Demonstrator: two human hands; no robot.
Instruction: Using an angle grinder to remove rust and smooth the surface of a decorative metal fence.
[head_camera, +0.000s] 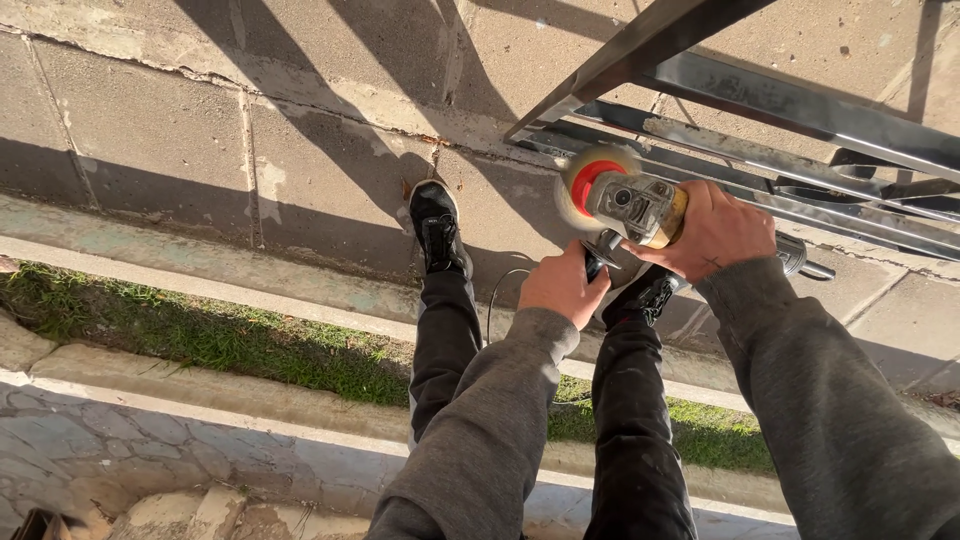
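Observation:
An angle grinder (635, 205) with a yellow and silver body and a spinning red-centred disc (592, 183) is held in front of me. My right hand (715, 232) grips its body from above. My left hand (563, 285) is closed around the black side handle below it. The blurred disc sits against the lower bars of a dark metal frame (760, 95) that slants across the upper right.
My legs in black trousers and black shoes (438, 225) stand on grey paving slabs (200, 130). A dark cable (493, 300) loops down by my left hand. A grass strip (200, 335) and stone kerb (150, 400) lie behind me.

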